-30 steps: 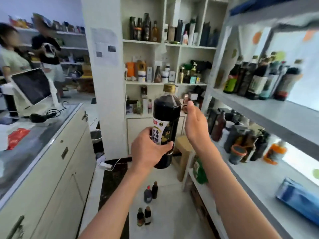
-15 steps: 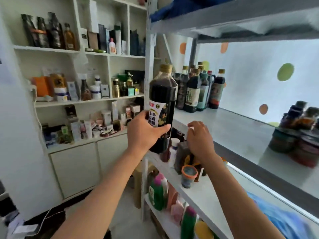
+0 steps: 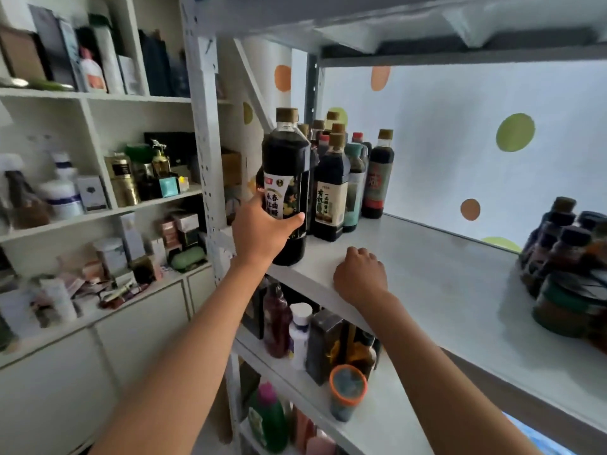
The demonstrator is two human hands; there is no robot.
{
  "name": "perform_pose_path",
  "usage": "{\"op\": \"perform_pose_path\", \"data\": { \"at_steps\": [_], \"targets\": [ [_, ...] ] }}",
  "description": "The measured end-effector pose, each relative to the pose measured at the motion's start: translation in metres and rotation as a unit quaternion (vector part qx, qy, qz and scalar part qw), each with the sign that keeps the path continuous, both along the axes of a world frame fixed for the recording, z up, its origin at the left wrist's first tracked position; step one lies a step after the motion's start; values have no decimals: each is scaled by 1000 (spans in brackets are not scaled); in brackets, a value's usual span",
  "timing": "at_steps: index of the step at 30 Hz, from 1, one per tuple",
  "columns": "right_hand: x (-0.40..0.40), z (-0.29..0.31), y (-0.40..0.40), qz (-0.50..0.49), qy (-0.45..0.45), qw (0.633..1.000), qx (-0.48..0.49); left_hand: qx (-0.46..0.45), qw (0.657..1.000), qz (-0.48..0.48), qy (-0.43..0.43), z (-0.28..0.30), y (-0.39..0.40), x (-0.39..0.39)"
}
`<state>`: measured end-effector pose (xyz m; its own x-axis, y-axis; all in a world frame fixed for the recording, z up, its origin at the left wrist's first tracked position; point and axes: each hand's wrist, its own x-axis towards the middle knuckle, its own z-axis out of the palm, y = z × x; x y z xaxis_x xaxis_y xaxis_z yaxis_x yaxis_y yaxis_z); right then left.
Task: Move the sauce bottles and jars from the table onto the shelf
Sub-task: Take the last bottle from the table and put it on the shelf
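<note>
The left hand (image 3: 262, 231) grips a dark sauce bottle (image 3: 288, 185) at the shelf's (image 3: 443, 284) near left edge, beside bottles already standing there (image 3: 345, 178), so this placement looks nearly done, while the right hand (image 3: 359, 274) rests loosely curled on the shelf, holding nothing.

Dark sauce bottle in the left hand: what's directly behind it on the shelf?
Behind the tall dark sauce bottle with a gold cap held by the left hand stands a cluster of dark capped bottles on the white shelf board. The held bottle covers the cluster's leftmost members.
</note>
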<state>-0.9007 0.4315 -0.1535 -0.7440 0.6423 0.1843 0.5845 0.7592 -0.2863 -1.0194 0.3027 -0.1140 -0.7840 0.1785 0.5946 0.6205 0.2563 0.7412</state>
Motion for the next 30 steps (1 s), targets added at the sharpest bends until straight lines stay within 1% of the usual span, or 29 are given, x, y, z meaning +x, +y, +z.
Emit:
{"op": "perform_pose_path", "data": {
  "at_steps": [2,5,11,16,21,23,26,28,30],
  "targets": [
    [-5,-4,5,0,-30,1000,9,-11,1000,-2,1,-5,13,-18],
    [-7,-8,10,8,-44,998,36,-7,1000,-10,-6,-7,28,-32],
    [-8,-8,8,11,-45,998,39,-17,1000,20,11,-12,46,-50],
    [-5,-8,9,20,-35,999,23,-25,999,33,-14,-14,56,-52],
    [-2,-9,9,25,-13,999,25,-26,999,30,-19,-19,57,-46],
    [-1,-9,8,30,-8,999,22,-41,998,21,-41,-25,55,-43],
    [1,-8,7,40,1,999,27,-105,991,25,-77,-42,46,-33],
    [0,-7,4,71,14,997,39,-138,987,31,-77,-59,35,-20],
    [-3,-7,0,116,31,991,58,-151,986,32,-63,-73,22,-6]
  ]
}}
